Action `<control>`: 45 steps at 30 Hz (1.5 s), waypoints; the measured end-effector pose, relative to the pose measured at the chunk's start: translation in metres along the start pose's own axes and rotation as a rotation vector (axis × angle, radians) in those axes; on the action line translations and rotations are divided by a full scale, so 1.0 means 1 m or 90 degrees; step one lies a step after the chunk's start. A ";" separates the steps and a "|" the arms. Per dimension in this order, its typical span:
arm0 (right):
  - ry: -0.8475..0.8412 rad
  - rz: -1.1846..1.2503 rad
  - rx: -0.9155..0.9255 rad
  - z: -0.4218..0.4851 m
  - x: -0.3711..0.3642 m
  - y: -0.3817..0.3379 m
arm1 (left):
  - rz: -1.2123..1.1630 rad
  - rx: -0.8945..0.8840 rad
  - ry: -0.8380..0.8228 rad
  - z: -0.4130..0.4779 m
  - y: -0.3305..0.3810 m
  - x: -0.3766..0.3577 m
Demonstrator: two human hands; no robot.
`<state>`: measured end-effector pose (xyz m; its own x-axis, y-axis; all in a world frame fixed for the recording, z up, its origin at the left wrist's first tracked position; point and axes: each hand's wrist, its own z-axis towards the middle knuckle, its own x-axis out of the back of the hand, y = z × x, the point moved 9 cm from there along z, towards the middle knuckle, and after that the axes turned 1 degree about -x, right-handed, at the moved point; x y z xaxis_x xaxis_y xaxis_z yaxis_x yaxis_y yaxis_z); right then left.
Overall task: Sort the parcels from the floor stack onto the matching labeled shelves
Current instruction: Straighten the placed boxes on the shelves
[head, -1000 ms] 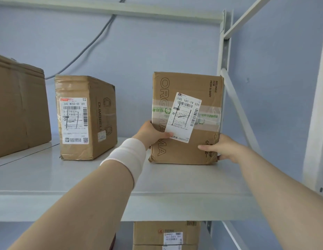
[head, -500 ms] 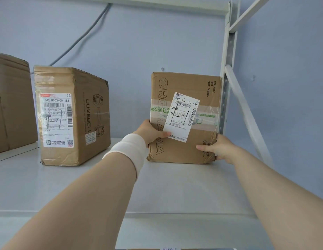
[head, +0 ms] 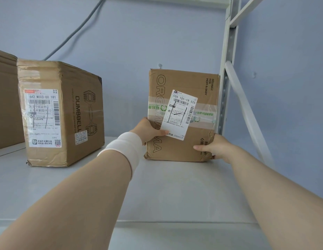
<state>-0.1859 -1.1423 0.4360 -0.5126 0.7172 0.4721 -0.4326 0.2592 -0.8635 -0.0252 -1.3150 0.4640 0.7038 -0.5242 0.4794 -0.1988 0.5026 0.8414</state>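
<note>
Head view. Sorting at the placement stage — the ORGAMAMA parcel [head: 182, 115], marked 505 101-19 525, stands on end on the grey shelf [head: 157, 186], its right edge just beside the perforated upright [head: 224, 98]. The left hand [head: 148, 130] grips its lower left edge, thumb on the front; the right hand [head: 214, 147] clasps the lower right corner. Release is not yet made. Well left of the upright stand a DUMBBELL box [head: 67, 112] and another carton [head: 3, 98], apparently already shelved. No shelf label or floor stack shows — the remainder cannot be judged.
</note>
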 end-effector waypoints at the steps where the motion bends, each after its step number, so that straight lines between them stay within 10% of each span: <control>1: 0.000 -0.017 -0.012 -0.002 0.000 0.002 | 0.019 0.005 0.000 -0.001 0.000 -0.001; 22: 0.262 -0.266 0.101 -0.095 -0.008 -0.095 | 0.401 -0.170 0.014 -0.097 0.032 0.066; 29: 0.161 -0.486 0.168 -0.126 -0.098 -0.157 | 0.653 -0.293 0.010 -0.126 0.031 0.122; 45: 0.018 -0.384 0.202 -0.123 -0.229 -0.222 | 0.437 -0.198 0.163 -0.157 -0.003 0.285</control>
<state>0.1193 -1.2845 0.4977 -0.0959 0.5245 0.8460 -0.8353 0.4198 -0.3550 0.2832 -1.3577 0.5591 0.6353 0.1271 0.7617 -0.4717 0.8448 0.2525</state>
